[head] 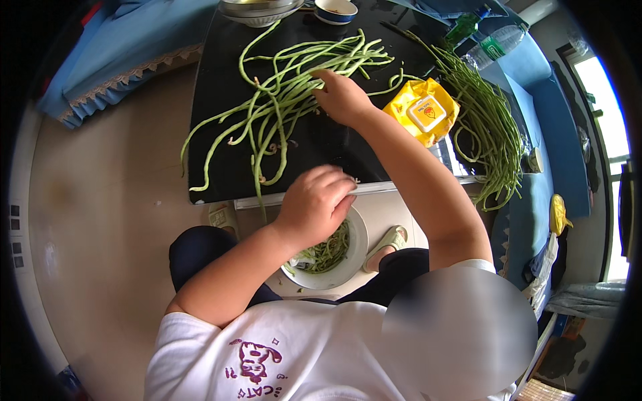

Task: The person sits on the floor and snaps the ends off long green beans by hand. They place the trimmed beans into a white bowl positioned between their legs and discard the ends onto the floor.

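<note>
On the black glossy table (220, 85) lies a loose, tangled pile of long green beans (296, 82). My right hand (343, 95) reaches over the pile's right side, thumb and index finger at the beans; whether they grip one cannot be told. My left hand (318, 200) is at the table's front edge with fingers curled, slightly blurred; its palm side is hidden. Below it, a white basin (357, 255) on the floor between my feet holds bean pieces (331, 253) and something whitish. A larger bundle of thinner long beans (494, 125) lies at the table's right end.
A yellow wipes packet (426, 113) lies by my right forearm. Bowls (263, 12), a blue-rimmed bowl (336, 11), a green bottle (464, 30) and a clear plastic bottle (496, 46) stand or lie at the far side. Blue-covered seats (130, 50) flank the table.
</note>
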`<act>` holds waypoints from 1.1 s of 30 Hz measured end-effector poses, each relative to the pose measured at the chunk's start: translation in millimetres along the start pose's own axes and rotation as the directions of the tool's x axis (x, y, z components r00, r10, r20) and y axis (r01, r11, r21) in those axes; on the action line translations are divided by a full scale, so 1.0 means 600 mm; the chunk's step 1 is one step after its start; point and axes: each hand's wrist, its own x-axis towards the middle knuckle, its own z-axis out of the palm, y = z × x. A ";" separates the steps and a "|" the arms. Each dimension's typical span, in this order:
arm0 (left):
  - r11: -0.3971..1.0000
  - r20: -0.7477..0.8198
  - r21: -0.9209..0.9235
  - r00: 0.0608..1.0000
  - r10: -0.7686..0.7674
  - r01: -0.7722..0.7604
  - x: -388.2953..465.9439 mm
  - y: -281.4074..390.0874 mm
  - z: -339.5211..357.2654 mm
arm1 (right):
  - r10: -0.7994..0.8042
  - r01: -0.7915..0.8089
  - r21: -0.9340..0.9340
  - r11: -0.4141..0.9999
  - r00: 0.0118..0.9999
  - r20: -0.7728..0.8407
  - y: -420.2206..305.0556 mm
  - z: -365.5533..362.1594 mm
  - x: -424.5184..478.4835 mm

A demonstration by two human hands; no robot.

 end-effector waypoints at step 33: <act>0.706 -0.469 -0.688 0.639 -0.610 0.168 0.018 -0.068 -0.138 | -0.161 0.182 0.053 0.982 0.947 -0.278 -0.030 -0.023 -0.108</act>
